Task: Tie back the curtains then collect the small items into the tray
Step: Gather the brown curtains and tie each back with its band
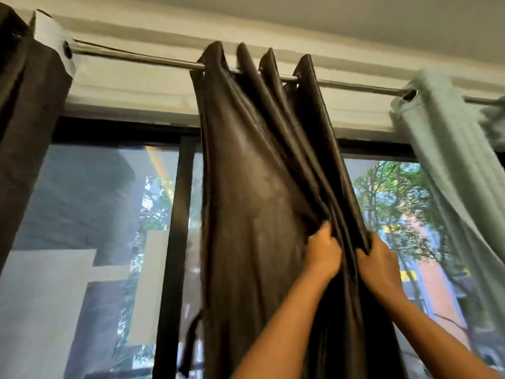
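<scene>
here the dark brown curtain hangs bunched at the middle of the metal rod, its long axis running top to bottom, with four peaked folds standing up above the rod and the pleats falling straight toward the lower edge of the view. both hands are on it, low on its right side: the left hand grips a bundle of inner pleats, fingers curled into the cloth, and the right hand pinches the outer right edge. the two hands sit close beside each other (only a few folds of fabric between them), and the cloth above them draws in toward the grip. another dark curtain hangs at the far left end of the rod, and a pale green curtain at the right, slanting down to the right. behind is the black-framed window, with trees and buildings outside.
</scene>
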